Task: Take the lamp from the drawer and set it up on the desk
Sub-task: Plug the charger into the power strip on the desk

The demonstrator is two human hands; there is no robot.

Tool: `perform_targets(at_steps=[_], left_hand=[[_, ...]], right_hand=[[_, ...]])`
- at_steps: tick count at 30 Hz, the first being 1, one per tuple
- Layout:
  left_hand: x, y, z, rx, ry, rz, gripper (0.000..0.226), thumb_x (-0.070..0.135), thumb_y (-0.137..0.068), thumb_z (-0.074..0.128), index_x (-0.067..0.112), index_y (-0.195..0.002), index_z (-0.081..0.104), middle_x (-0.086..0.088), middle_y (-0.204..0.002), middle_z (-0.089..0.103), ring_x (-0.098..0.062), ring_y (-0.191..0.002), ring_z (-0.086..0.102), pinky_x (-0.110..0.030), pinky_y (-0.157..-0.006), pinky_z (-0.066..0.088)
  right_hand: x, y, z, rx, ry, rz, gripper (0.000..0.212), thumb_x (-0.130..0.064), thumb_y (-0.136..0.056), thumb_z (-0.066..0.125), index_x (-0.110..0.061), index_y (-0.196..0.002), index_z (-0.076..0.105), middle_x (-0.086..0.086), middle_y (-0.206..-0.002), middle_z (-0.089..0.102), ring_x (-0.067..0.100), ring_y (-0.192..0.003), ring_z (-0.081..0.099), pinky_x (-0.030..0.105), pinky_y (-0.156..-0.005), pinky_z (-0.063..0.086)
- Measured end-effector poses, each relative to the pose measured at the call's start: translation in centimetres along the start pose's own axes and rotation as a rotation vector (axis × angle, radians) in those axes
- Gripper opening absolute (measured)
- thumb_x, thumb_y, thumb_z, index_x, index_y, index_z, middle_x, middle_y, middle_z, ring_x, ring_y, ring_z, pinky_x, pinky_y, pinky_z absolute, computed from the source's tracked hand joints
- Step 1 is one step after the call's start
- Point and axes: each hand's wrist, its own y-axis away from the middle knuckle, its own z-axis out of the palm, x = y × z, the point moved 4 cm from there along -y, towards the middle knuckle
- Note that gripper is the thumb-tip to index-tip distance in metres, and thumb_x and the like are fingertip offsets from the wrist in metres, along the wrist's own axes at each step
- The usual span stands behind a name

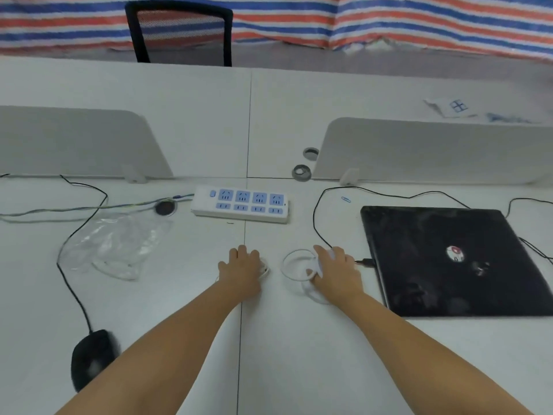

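Lamp [294,265] (white ring) on desk [179,280] under both hands [335,271].

White ring-shaped lamp [294,266] lies flat on the desk [179,295].

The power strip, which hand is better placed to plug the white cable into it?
Probably the left hand: it lies almost straight below the power strip, while the right hand holds the white cable coil.
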Motion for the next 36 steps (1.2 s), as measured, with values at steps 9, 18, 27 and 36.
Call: perform_targets(at_steps=[9, 18, 27, 36], left_hand=[[-2.4, 0.7, -2.0, -0.060, 0.238, 0.111, 0.086, 0.052, -0.078, 0.064, 0.025, -0.146, 0.019, -0.009, -0.149, 0.026, -0.030, -0.137, 0.025, -0.050, -0.107, 0.031], [-12.6, 3.4, -3.5, 0.197, 0.639, -0.051, 0.040, 0.018, -0.091, 0.054, 0.013, -0.129, 0.046, -0.011, -0.108, 0.059, -0.024, -0.093, 0.054, -0.038, -0.087, 0.048], [-13.5, 5.9, 2.3, 0.168, 0.773, -0.087, 0.032, 0.010, -0.089, 0.046, 0.014, -0.120, 0.053, -0.002, -0.091, 0.055, -0.017, -0.075, 0.053, -0.027, -0.070, 0.043], [-13.7, 4.3, 1.2, 0.147, 0.885, -0.002, 0.039, -0.001, -0.084, 0.050, 0.023, -0.115, 0.052, -0.002, -0.103, 0.054, -0.014, -0.086, 0.053, -0.016, -0.070, 0.042]], right_hand=[[-0.4, -0.5, -2.7, -0.414, 0.151, -0.002, 0.104, -0.053, -0.079, 0.062, -0.035, -0.149, -0.013, 0.010, -0.161, -0.005, 0.039, -0.147, -0.005, 0.060, -0.115, 0.016], [-9.6, 1.4, -8.2, -0.071, -0.193, -0.314, 0.046, -0.020, -0.093, 0.054, -0.022, -0.138, 0.045, 0.004, -0.142, 0.049, 0.019, -0.127, 0.047, 0.028, -0.104, 0.034], [-15.7, 1.7, 2.1, -0.237, 0.143, -0.524, 0.063, -0.033, -0.089, 0.059, -0.023, -0.144, 0.031, 0.003, -0.147, 0.036, 0.026, -0.132, 0.035, 0.042, -0.102, 0.034], [-16.9, 2.0, -7.3, -0.360, -0.768, -0.238, 0.026, -0.027, -0.093, 0.049, -0.023, -0.118, 0.055, 0.001, -0.101, 0.060, 0.017, -0.087, 0.056, 0.028, -0.077, 0.042]])
